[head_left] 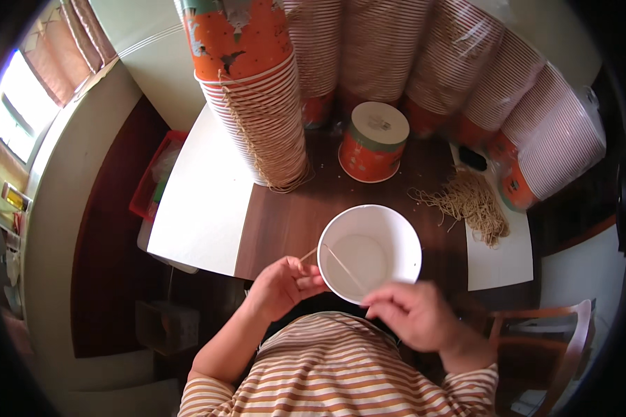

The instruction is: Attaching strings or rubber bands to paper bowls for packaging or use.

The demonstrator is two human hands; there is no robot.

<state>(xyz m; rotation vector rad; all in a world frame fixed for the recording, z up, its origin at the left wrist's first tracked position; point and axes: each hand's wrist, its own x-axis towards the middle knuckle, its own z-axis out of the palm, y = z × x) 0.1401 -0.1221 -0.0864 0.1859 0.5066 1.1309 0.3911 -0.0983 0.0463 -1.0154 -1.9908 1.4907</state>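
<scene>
A white paper bucket (389,240) sits in front of me near the table's edge, its mouth turned up toward me. A thin tan cord (343,265) slants across its mouth and passes through the rim at the left. My left hand (285,286) is at the bucket's left side, thumb and forefinger pinching the cord outside the rim, the other fingers curled close to the wall. Over the near right rim, my right hand (417,316) is closed in a pinch, slightly blurred, where the cord's other end runs to its fingertips.
A tall stack of orange-and-white buckets (257,118) with cords draped on it stands at the back left. An upside-down orange bucket (373,142) is behind. Loose cords (476,205) lie at right. Wrapped bucket stacks (452,52) line the back; a wooden chair (546,340) stands right.
</scene>
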